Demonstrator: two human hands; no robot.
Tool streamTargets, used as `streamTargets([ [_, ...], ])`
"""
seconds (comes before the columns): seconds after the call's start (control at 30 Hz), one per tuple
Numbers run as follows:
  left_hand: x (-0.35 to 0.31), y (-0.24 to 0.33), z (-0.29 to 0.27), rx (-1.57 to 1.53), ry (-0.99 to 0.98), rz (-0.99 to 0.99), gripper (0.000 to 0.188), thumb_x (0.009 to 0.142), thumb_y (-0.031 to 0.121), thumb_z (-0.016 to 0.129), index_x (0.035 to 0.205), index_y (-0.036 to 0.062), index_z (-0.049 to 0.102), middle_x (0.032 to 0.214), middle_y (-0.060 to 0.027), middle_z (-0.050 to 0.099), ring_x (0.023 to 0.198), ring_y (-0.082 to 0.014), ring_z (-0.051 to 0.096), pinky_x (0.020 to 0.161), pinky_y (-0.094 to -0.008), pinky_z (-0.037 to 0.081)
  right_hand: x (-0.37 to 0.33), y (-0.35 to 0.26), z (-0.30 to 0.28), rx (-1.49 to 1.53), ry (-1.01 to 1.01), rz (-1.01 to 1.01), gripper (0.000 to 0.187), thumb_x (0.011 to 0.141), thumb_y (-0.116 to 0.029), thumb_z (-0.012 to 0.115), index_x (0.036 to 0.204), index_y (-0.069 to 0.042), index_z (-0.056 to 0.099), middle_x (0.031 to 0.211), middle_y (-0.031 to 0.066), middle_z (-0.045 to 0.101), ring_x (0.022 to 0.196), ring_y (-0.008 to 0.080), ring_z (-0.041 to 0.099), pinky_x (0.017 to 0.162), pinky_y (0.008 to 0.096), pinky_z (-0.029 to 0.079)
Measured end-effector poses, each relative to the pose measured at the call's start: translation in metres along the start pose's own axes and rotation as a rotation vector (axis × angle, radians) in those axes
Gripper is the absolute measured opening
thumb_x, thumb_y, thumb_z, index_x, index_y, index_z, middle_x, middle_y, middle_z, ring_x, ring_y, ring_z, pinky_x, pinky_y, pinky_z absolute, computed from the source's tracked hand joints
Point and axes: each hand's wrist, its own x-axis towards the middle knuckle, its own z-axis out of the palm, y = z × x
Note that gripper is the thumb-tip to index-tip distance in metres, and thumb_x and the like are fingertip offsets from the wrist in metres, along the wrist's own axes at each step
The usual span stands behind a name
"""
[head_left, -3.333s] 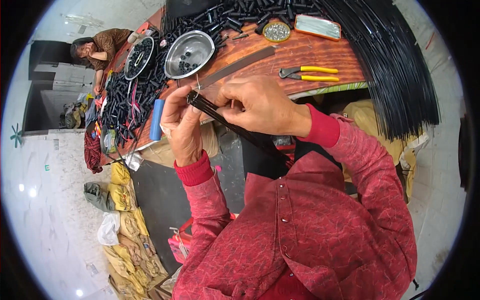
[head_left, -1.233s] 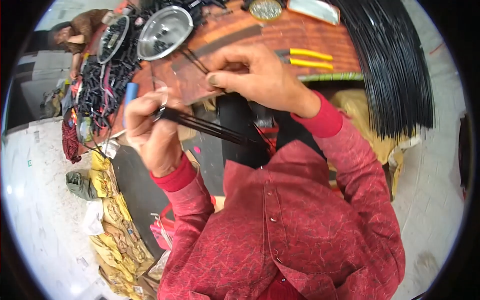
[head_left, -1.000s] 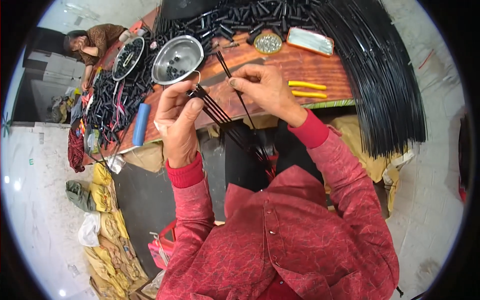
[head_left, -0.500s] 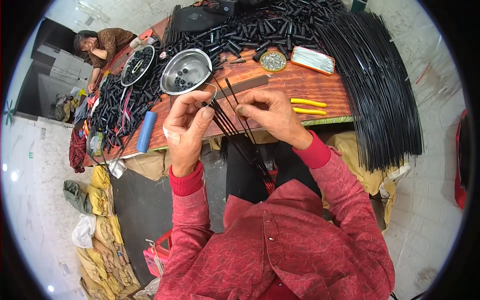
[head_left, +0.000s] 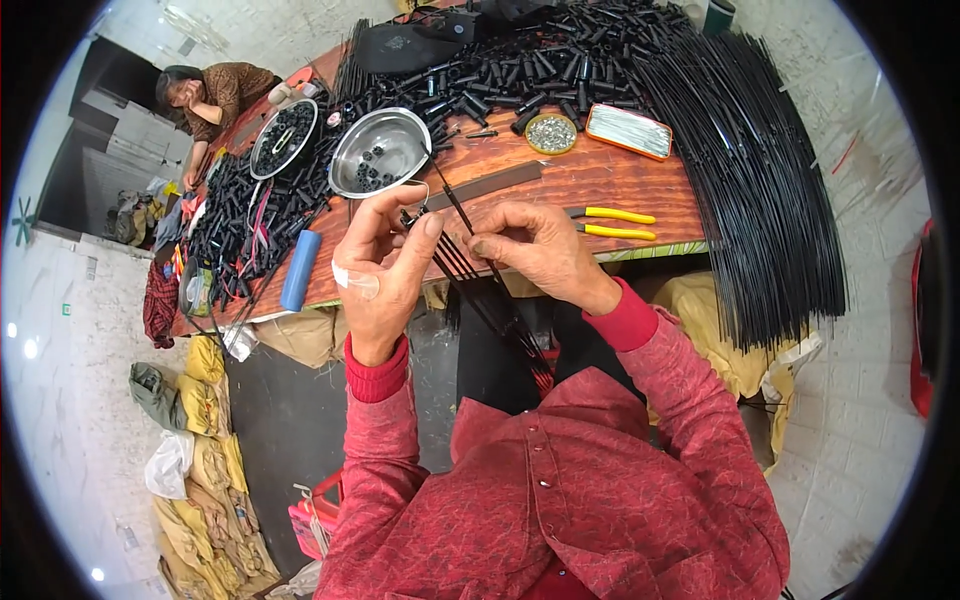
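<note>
Between thumb and fingers, my left hand (head_left: 382, 262) grips the upper ends of a bundle of thin black rods (head_left: 458, 262), which look like umbrella ribs. A fine wire (head_left: 424, 186) curves out above that thumb, and a pale patch of tape sticks to the hand near the thumb's base. Close by on the right, my right hand (head_left: 548, 250) pinches a separate slim black rod (head_left: 456, 203) that slants up toward the left fingertips. The rods hang down toward my lap. The exact spot where wire and rod ends meet is hidden by the left fingers.
On the wooden table (head_left: 600, 185) are a metal bowl (head_left: 408, 150) with small black parts, yellow-handled pliers (head_left: 620, 222), a dish of metal bits (head_left: 551, 133), a tin of pins (head_left: 629, 131) and a blue cylinder (head_left: 300, 270). Long rods (head_left: 760, 200) lie right; a person (head_left: 225, 90) leans far left.
The right hand's rod has come closer to the bundle, its tip nearer the left fingertips. My left hand keeps its grip. The whole view has shifted slightly.
</note>
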Motion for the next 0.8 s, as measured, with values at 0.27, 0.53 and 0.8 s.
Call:
streamTargets([
  [0.27, -0.002, 0.002, 0.000, -0.049, -0.022, 0.014, 0.020, 0.091, 0.009, 0.068, 0.108, -0.0002, 0.067, 0.088, 0.0027, 0.059, 0.077, -0.0034, 0.049, 0.067, -0.0186, 0.038, 0.000, 0.001, -0.001, -0.042, 0.031, -0.013, 0.006, 0.089, -0.004, 0.067, 0.089, 0.001, 0.067, 0.081, 0.0000, 0.064, 0.072, 0.0062, 0.058, 0.064, 0.0223, 0.049],
  [0.53, 0.001, 0.005, -0.002, -0.080, -0.110, -0.017, 0.016, 0.093, 0.009, 0.059, 0.103, -0.0004, 0.067, 0.091, -0.0022, 0.064, 0.082, -0.0089, 0.058, 0.076, -0.0229, 0.044, -0.004, 0.000, -0.001, -0.051, 0.059, -0.053, 0.006, 0.089, -0.005, 0.068, 0.088, 0.001, 0.068, 0.081, -0.0001, 0.064, 0.072, 0.0057, 0.058, 0.064, 0.0224, 0.049],
  [0.8, 0.000, 0.002, -0.002, -0.074, -0.092, 0.023, 0.015, 0.093, 0.008, 0.058, 0.101, -0.0011, 0.066, 0.090, -0.0026, 0.064, 0.081, -0.0088, 0.057, 0.074, -0.0235, 0.044, -0.005, -0.001, -0.003, -0.040, 0.067, -0.023, 0.006, 0.088, -0.006, 0.068, 0.088, 0.000, 0.068, 0.080, -0.0004, 0.064, 0.072, 0.0058, 0.059, 0.064, 0.0224, 0.049],
])
